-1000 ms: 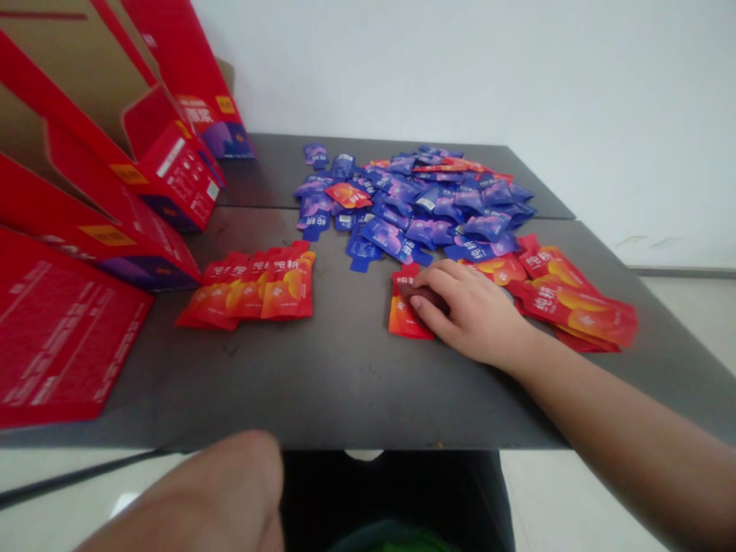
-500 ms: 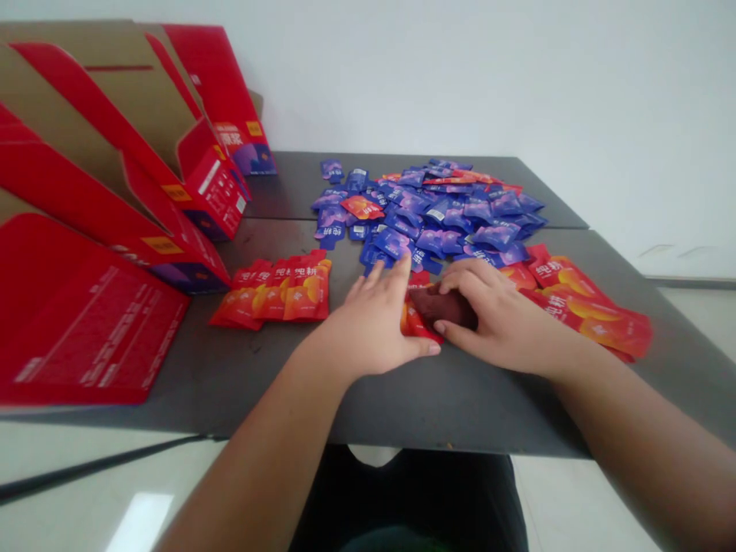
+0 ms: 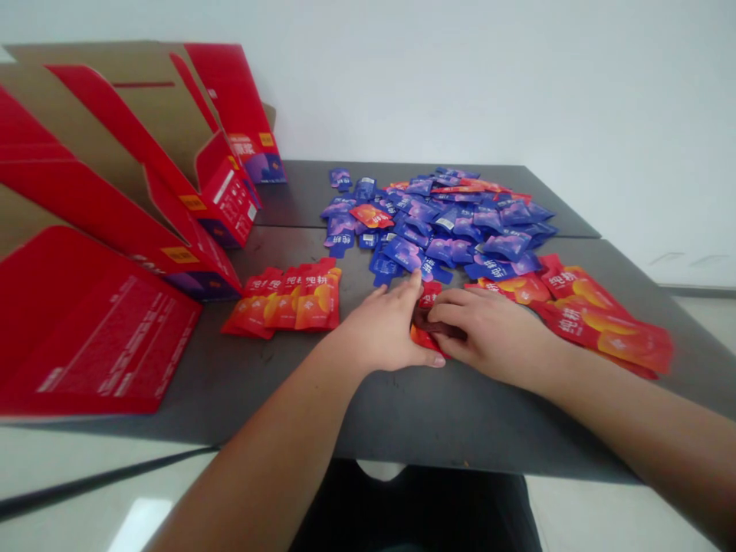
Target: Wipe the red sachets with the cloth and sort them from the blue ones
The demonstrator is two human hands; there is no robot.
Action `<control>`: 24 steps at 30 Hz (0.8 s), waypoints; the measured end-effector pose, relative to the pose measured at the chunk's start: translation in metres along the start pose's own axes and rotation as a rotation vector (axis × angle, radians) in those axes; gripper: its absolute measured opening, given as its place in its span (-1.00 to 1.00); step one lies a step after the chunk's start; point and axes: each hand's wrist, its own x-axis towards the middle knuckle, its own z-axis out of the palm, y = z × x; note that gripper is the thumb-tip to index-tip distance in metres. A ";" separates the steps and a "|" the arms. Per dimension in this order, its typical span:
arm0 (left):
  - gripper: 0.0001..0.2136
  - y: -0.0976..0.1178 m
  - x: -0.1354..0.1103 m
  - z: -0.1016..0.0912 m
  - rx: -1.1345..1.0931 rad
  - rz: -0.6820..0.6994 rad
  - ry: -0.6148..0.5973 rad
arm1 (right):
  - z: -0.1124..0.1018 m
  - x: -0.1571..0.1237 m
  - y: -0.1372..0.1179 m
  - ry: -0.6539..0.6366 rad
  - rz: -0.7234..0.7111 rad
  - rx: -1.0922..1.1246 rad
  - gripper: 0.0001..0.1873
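The left hand (image 3: 386, 330) is flat, with its fingers spread and holding nothing, at the left edge of one red packet (image 3: 431, 294), which lies on the desk (image 3: 488, 429). The right hand (image 3: 491, 330) has its fingers bent around a brown cloth (image 3: 424, 319), which covers the middle of this packet. To the left lies a row of overlapping red packets (image 3: 318, 299). On the right, near the right wrist, there are more red packets (image 3: 624, 326), lying loosely. Behind the hands is a pile of blue packets (image 3: 440, 249), with some red ones among it. Open red boxes (image 3: 109, 353) stand at the far left.
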 end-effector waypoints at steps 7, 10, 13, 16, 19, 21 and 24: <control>0.26 0.006 -0.002 -0.002 0.007 -0.026 0.010 | 0.007 0.015 0.033 0.057 0.158 -0.076 -0.82; 0.32 0.007 -0.002 0.001 0.010 -0.027 -0.005 | 0.011 0.014 0.037 0.115 0.192 -0.049 -0.81; 0.42 0.009 -0.001 0.004 -0.007 -0.030 -0.006 | 0.010 0.008 0.034 0.196 0.227 0.024 -0.81; 0.37 0.010 0.001 0.004 -0.064 -0.029 -0.001 | 0.001 0.002 0.026 0.276 0.209 0.151 -0.82; 0.26 0.009 0.003 0.004 -0.084 -0.048 -0.005 | -0.010 -0.002 0.016 0.216 0.058 0.330 -0.78; 0.24 0.007 0.004 0.005 -0.078 -0.043 -0.009 | -0.014 -0.003 0.010 0.077 -0.033 0.412 -0.81; 0.26 0.005 0.005 0.008 -0.058 -0.029 0.004 | -0.011 0.000 0.008 -0.046 -0.058 0.416 -0.87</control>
